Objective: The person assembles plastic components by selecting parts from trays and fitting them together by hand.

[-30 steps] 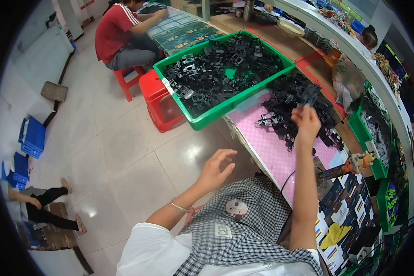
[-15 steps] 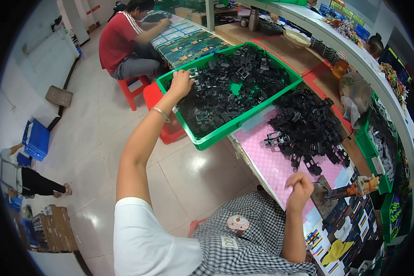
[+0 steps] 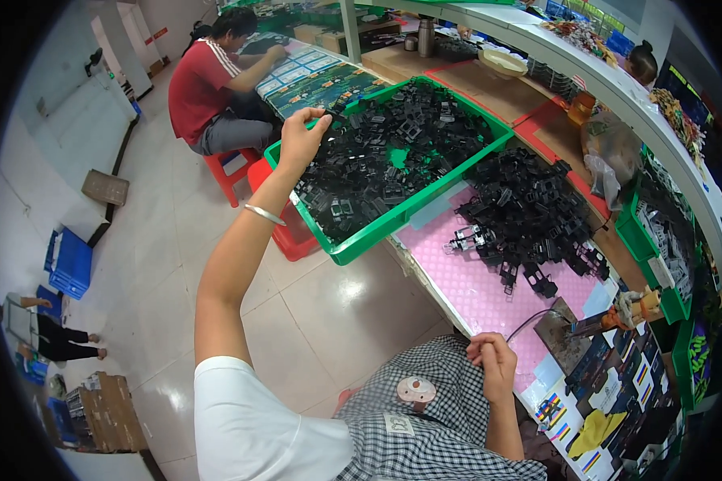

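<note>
My left hand [image 3: 303,140] is over the left end of a green tray [image 3: 377,240]. Its thumb and fingertips pinch a small black plastic part [image 3: 334,116] near the tray's rim. Many similar black parts [image 3: 409,128] fill the tray, and a bit of green bottom shows among them. My right hand [image 3: 496,365] is at the table's front edge with its fingers curled together; whatever they may hold is hidden. Beyond it, a heap of black parts [image 3: 521,208] lies on a pink mat [image 3: 477,293].
A metal block with a wrapped handle [image 3: 630,309] stands right of my right hand, near a yellow cloth [image 3: 598,433]. Green bins [image 3: 646,248] line the right side. A red stool [image 3: 297,236] is under the tray. Another person [image 3: 208,96] sits at the far left.
My left hand has moved slightly left and up, toward the tray's rim. My right hand has come down and left, away from the heap, to the table's edge.
</note>
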Demonstrator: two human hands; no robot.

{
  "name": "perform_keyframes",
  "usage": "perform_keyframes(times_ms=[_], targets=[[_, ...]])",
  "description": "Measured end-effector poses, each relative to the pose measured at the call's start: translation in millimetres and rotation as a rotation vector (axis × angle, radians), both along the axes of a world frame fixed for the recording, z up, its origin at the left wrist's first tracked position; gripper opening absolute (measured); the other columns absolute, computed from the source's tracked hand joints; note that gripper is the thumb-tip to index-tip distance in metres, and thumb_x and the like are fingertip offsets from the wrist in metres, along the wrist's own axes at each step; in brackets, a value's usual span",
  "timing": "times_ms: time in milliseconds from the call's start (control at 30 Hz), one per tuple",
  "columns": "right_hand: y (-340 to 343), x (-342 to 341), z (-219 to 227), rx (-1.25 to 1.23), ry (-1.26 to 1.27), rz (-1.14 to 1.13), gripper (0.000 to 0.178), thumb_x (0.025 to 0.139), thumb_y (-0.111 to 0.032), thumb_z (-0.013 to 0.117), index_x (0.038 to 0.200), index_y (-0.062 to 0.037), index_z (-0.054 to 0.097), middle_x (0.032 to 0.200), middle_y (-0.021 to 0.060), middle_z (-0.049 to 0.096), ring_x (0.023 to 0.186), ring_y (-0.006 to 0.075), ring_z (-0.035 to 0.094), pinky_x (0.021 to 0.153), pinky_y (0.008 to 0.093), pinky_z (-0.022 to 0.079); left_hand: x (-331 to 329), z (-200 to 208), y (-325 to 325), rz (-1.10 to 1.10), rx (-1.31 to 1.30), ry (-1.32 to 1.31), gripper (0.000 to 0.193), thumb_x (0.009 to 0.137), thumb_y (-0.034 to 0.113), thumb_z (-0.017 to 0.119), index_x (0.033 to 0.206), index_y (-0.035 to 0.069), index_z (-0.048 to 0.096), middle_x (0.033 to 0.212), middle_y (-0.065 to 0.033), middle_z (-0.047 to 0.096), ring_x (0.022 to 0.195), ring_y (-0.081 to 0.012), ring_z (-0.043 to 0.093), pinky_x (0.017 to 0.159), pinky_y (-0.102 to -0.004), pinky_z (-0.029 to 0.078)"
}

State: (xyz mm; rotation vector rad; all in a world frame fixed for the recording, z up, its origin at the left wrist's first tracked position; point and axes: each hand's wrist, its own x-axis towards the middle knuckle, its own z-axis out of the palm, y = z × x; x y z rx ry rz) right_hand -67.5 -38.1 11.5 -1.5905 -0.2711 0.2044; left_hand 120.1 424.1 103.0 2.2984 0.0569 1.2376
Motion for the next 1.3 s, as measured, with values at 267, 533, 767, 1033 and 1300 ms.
perform_keyframes(times_ms=[267,533,767,1033,1300], targets=[[-5.7,-20.8,9.2,-0.007,-0.055,-0.188,0.009,0.089,-0.003,0.053,0.094,0.0013,0.059,0.083,0.0057,0.062,0.075,0.0095,0.059,0.061,0.0201,0.046,-84.6,2.7,-176.7,-0.660,-0.917,0.616,0.018,0.090,0.022,0.058,0.098,0.006,0.061,0.086,0.0020,0.064,0.071,-0.0027,0.055,0.056,-0.0179,0.043],[-23.5,-30.5,9.3,0.092,0.026,-0.352,0.026,0.091,-0.009,0.050,0.115,-0.0001,0.051,0.089,0.0051,0.058,0.074,0.0095,0.056,0.059,0.0195,0.044,-153.9,-67.7,-299.0,-0.952,-0.994,1.089,0.015,0.089,0.019,0.060,0.095,0.005,0.061,0.084,0.0043,0.062,0.071,-0.0018,0.054,0.059,-0.0173,0.042],[-54.2,-47.7,6.9,0.093,0.299,-0.352,0.037,0.086,-0.005,0.057,0.122,-0.0017,0.048,0.085,0.0012,0.055,0.073,0.0077,0.053,0.057,0.0195,0.041,-188.6,-100.3,-342.8,-1.046,-1.030,1.198,0.018,0.090,0.020,0.059,0.097,0.004,0.061,0.085,0.0036,0.061,0.073,-0.0020,0.053,0.060,-0.0167,0.041],[-65.9,-57.3,-12.2,0.049,0.245,-0.279,0.051,0.085,-0.017,0.059,0.131,-0.0008,0.043,0.103,0.0062,0.054,0.083,0.0110,0.055,0.058,0.0200,0.043,-200.3,-105.4,-350.2,-1.081,-1.034,1.233,0.023,0.089,0.025,0.060,0.093,0.002,0.062,0.076,0.0036,0.060,0.061,-0.0013,0.047,0.050,-0.0176,0.036],[-61.0,-53.8,-8.3,0.119,0.182,-0.302,0.048,0.081,-0.011,0.062,0.125,-0.0001,0.048,0.103,0.0064,0.055,0.082,0.0095,0.055,0.056,0.0190,0.043,-189.5,-104.2,-346.8,-1.163,-0.923,1.321,0.025,0.088,0.026,0.060,0.089,0.002,0.064,0.074,0.0035,0.058,0.062,-0.0028,0.048,0.054,-0.0180,0.038]])
